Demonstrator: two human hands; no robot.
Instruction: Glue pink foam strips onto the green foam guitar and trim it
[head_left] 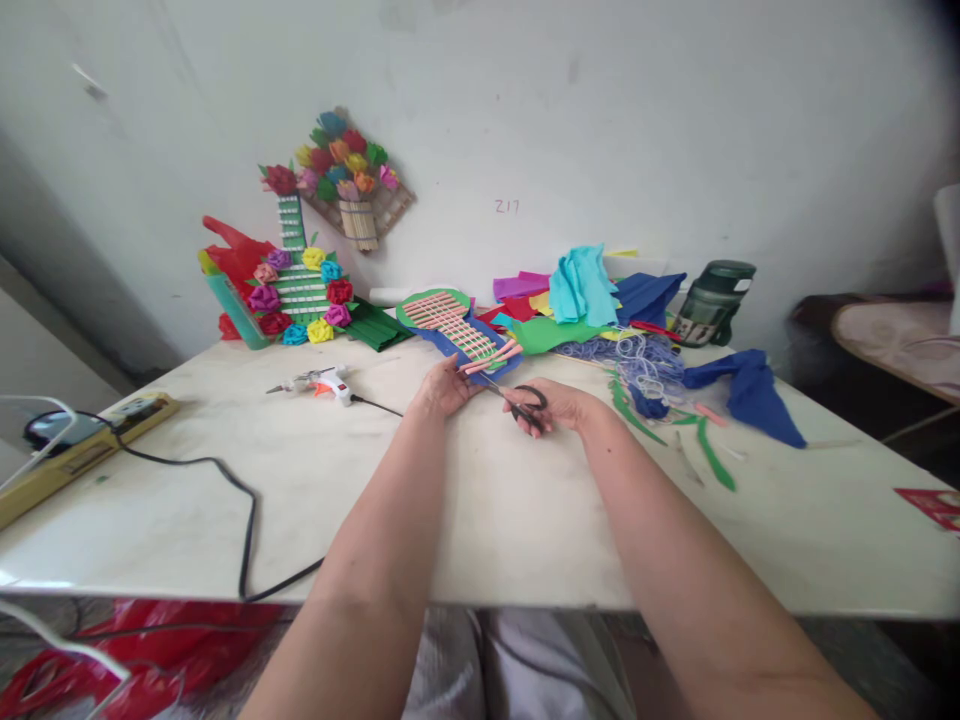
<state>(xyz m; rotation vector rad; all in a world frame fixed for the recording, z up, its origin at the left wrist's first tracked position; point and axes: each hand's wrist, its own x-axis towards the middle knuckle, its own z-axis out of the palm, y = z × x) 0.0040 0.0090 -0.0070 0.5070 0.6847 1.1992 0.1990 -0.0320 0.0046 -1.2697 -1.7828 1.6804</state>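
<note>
My right hand [551, 405] is closed on black-handled scissors [525, 402], blades pointing left toward a woven piece of pink and cream strips [457, 325] on green and blue backing. My left hand [446, 385] is closed on the near end of those pink strips at the piece's lower edge. Both hands rest on the white table [315, 500], close together near its middle.
A glue gun [326, 383] with a black cord [240, 500] lies left of my hands, and a power strip [82, 445] sits at the far left. Paper-flower crafts [300, 285] lean on the wall. Coloured paper scraps [585, 295], blue string [637, 360] and a green bottle [712, 300] crowd the right.
</note>
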